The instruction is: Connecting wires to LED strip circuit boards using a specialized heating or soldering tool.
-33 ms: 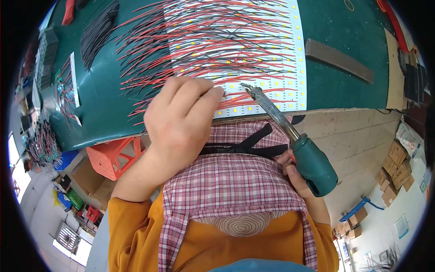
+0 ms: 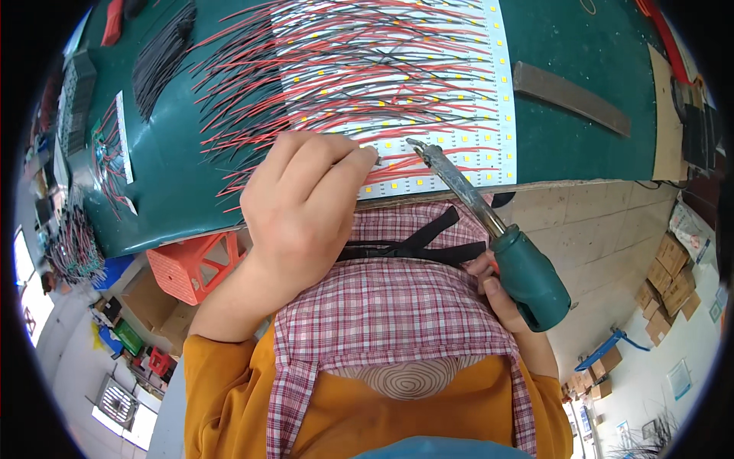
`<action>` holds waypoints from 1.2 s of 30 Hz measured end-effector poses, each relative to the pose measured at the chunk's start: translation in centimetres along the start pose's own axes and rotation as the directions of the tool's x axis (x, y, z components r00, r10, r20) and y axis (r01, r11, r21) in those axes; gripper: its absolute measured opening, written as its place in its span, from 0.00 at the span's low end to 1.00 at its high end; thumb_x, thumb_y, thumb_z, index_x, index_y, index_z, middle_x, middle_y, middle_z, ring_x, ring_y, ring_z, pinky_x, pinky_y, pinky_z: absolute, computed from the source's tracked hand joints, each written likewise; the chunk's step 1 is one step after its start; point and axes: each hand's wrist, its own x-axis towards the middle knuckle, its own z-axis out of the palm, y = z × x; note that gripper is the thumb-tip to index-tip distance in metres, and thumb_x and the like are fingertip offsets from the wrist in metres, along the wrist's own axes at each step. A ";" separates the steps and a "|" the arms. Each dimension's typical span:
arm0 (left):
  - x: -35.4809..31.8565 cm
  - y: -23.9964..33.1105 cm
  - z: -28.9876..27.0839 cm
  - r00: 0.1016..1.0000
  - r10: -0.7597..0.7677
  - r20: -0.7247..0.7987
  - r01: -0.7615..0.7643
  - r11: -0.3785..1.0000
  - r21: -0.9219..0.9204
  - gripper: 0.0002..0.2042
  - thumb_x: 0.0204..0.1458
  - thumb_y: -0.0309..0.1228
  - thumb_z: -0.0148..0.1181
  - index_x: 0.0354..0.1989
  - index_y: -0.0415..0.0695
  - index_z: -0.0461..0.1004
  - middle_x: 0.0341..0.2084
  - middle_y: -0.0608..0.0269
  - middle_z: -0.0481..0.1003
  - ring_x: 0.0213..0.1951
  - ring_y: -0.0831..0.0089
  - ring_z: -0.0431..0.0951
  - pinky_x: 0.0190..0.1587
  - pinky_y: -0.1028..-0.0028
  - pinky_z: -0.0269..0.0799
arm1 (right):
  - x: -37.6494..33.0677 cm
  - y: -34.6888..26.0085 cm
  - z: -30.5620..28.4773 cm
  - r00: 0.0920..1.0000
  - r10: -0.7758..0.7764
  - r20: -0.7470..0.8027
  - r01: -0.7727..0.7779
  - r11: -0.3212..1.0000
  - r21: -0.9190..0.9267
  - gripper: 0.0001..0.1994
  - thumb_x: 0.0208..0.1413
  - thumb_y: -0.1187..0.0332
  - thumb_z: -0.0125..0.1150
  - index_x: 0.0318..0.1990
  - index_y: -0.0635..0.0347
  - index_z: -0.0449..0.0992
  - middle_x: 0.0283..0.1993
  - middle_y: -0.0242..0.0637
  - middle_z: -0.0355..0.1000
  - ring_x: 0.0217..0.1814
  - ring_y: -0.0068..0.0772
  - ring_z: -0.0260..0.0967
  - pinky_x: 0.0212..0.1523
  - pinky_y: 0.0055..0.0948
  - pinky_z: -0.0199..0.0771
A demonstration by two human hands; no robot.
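My right hand (image 2: 503, 297) is wrapped round the green handle of a soldering iron (image 2: 531, 277). The iron's metal shaft slants up and left, and its bent tip hovers at or just above a white LED board (image 2: 506, 99) with yellow chips; contact cannot be told. Red and black wires (image 2: 359, 92) lie in rows across the board, their loose ends hanging past its left side. Over the board's near left part, my left hand (image 2: 302, 203) is closed in a pinch. A small dark bit shows at its fingertips, too little to name.
A flat grey-brown bar (image 2: 573, 99) lies on the green table (image 2: 581, 164) right of the board. Bundled black wires (image 2: 164, 57) and a narrow wired strip (image 2: 124, 138) lie to the left. Below the table edge stands a red plastic stool (image 2: 183, 268).
The board and table sit very slightly further left and up in the picture. Both hands keep their grips, and the iron's tip stays in nearly the same place.
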 end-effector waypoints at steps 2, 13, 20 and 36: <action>0.0 0.5 0.5 0.999 -0.013 0.039 0.014 1.000 -0.002 0.14 0.37 0.23 0.62 0.36 0.40 0.80 0.30 0.64 0.75 0.31 0.66 0.75 0.29 0.70 0.72 | 0.2 -0.3 -0.4 1.000 -0.008 0.030 0.008 1.000 0.020 0.07 0.51 0.71 0.65 0.38 0.54 0.81 0.32 0.34 0.80 0.34 0.30 0.80 0.36 0.26 0.79; 0.6 1.5 1.2 0.981 -0.073 0.182 0.060 0.995 0.074 0.14 0.38 0.18 0.65 0.37 0.42 0.81 0.28 0.65 0.77 0.30 0.67 0.76 0.30 0.70 0.73 | -0.7 1.9 -1.7 0.970 -0.126 0.209 0.197 0.911 -0.363 0.14 0.61 0.65 0.63 0.48 0.65 0.73 0.40 0.36 0.76 0.33 0.20 0.68 0.37 0.23 0.70; 0.6 1.8 1.2 0.979 -0.087 0.186 0.069 0.992 0.102 0.15 0.36 0.18 0.65 0.37 0.42 0.81 0.28 0.65 0.77 0.30 0.68 0.77 0.31 0.71 0.74 | -0.4 1.1 -1.6 0.965 -0.144 0.219 0.218 0.905 -0.365 0.12 0.61 0.66 0.63 0.45 0.65 0.73 0.40 0.38 0.77 0.38 0.25 0.72 0.41 0.25 0.73; 1.0 1.4 1.4 0.988 -0.024 0.152 0.014 0.997 0.070 0.13 0.37 0.18 0.65 0.34 0.41 0.81 0.26 0.65 0.78 0.29 0.68 0.78 0.30 0.72 0.75 | -0.6 1.6 -1.6 0.978 -0.132 0.161 0.170 0.953 -0.250 0.11 0.60 0.69 0.64 0.46 0.65 0.73 0.40 0.41 0.78 0.38 0.26 0.74 0.40 0.24 0.75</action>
